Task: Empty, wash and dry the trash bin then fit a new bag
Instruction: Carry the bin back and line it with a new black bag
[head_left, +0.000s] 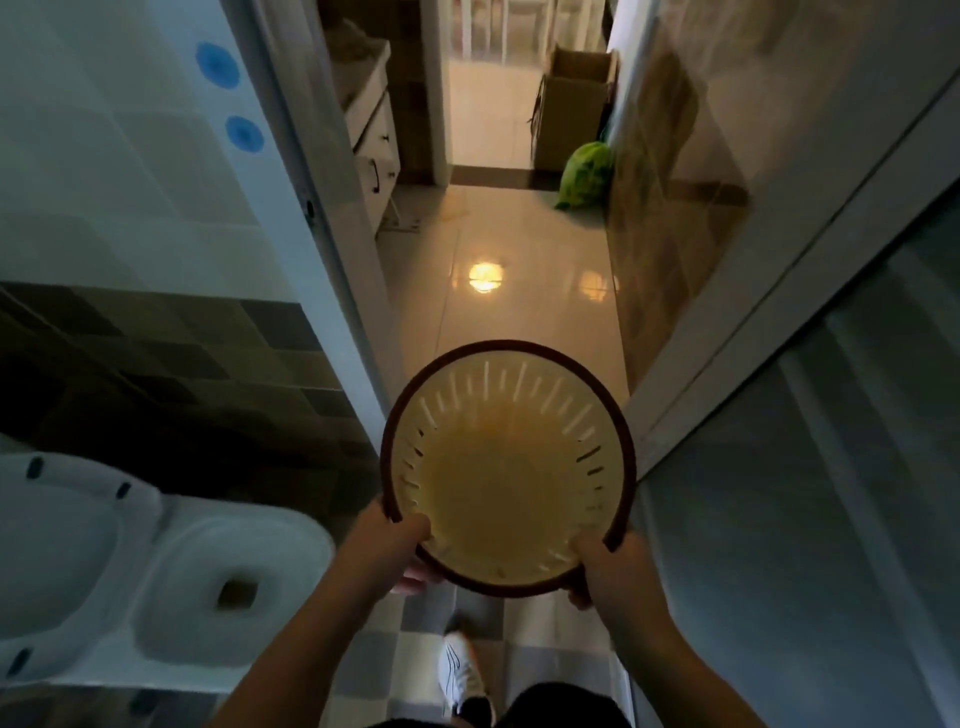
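A view looking down from a person's head in a dim bathroom, facing an open doorway. At the far left, a white toilet (156, 582) sits with its seat and lid raised, against a wall that is dark tile below and white tile above, with two round blue stickers (228, 96) high on the white part.

Just right of the toilet, the left hand (395, 545) grips the near-left rim of the trash bin (506, 467), thumb curled over the edge into the inside and fingers wrapped under the outside. The bin is round, pale yellow plastic with a dark brown rim and thin vertical slots around its wall. It is held in the air at the centre of the view, in front of the person and over the doorway threshold, its open mouth facing the camera, with no bag or rubbish showing inside.

Below the bin, a foot in a white shoe (460, 670) stands on checkered floor tiles. Beyond it, a glossy beige hallway floor reflects a lamp. A white cabinet (376, 150) stands on the hallway's left side; a full green bag (584, 176) lies on its right, beside a cardboard box (574, 98).

The right hand (602, 569) grips the near-right rim the same way, thumb inside. At the far right stands a frosted glass panel in a pale frame (779, 291).
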